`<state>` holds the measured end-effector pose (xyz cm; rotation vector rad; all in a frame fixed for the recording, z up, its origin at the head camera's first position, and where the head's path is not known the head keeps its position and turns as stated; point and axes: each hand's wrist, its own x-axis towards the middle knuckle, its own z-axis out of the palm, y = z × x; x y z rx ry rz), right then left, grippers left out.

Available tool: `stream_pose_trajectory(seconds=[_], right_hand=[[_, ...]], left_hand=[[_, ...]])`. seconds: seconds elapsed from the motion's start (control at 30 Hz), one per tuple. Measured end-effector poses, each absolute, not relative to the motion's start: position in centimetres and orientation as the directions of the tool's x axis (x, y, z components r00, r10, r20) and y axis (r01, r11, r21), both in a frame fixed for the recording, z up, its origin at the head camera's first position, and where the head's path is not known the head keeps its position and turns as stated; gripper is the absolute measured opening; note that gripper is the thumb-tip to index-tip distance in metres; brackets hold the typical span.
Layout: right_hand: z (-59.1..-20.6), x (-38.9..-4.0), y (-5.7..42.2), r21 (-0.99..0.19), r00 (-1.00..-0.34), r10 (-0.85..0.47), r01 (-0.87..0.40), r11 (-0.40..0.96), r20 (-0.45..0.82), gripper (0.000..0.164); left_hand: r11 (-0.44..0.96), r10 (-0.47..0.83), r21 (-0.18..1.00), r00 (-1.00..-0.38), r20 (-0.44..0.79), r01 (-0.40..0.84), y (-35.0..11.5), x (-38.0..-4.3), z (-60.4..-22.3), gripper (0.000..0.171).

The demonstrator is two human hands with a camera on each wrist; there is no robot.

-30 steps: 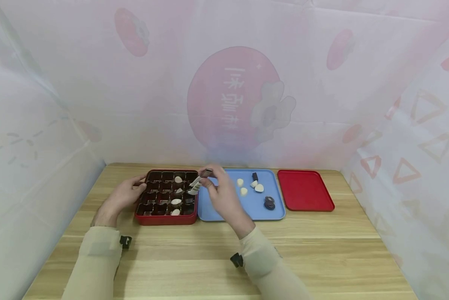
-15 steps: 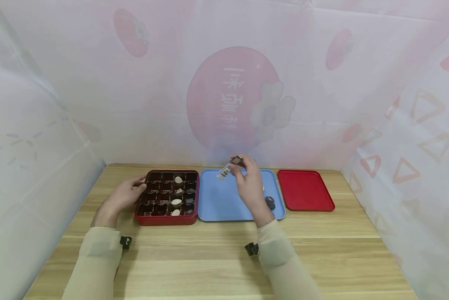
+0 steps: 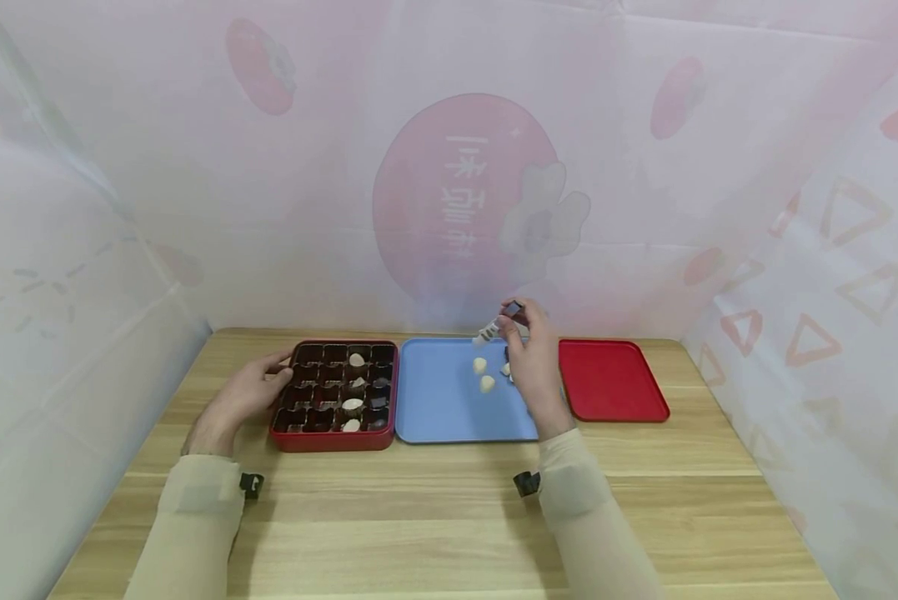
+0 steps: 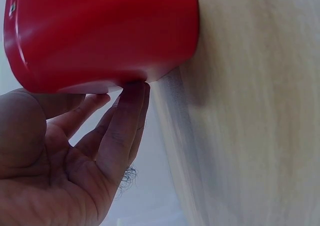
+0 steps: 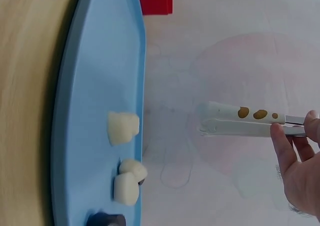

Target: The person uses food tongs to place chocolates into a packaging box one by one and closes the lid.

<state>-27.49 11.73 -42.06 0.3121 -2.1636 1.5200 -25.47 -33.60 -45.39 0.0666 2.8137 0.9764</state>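
In the head view my left hand [image 3: 244, 393] lies against the left side of the red box [image 3: 332, 442]. The left wrist view shows its fingers [image 4: 117, 136] fairly straight, touching the box's outer wall. A dark divided insert fills the box, with pale and dark chocolates in its two right columns. My right hand [image 3: 536, 362] grips small white tongs with gold spots [image 5: 245, 121], held in the air over the back of the blue tray [image 3: 449, 421]. Nothing sits between the tongs' tips. Cream-coloured chocolates [image 3: 488, 383] lie on the tray; my right hand partly covers the right-hand group.
To the right of the tray lies a flat red lid [image 3: 614, 387]. A dark chocolate [image 5: 106, 219] is at the tray's edge in the right wrist view. A pale printed curtain [image 3: 306, 250] rises behind the wooden table [image 3: 388, 525].
My right hand, with the tongs, has moved right from above the box to over the right part of the tray. A dark chocolate now shows in the right column. My left hand stays put.
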Motion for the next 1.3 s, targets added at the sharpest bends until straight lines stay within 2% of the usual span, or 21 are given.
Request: stream_pose_trajectory(seconds=[0.6, 1.03, 1.3], right_hand=[[-44.9, -29.9, 14.6, -0.827, -0.88, 0.172, -0.329, 0.455, 0.444, 0.02], [-46.4, -30.6, 14.7, -0.814, -0.897, 0.21, -0.228, 0.534, 0.389, 0.018], [-46.7, -30.8, 14.5, -0.797, -0.905, 0.195, -0.211, 0.565, 0.378, 0.017]], left_hand=[[0.787, 0.098, 0.617, -0.987, -0.129, -0.002, -33.5, -25.5, -45.5, 0.057], [0.782, 0.1, 0.623, -0.987, -0.127, -0.001, -33.4, -25.5, -45.5, 0.057], [0.778, 0.103, 0.628, -0.986, -0.132, -0.003, -33.4, -25.4, -45.4, 0.057]])
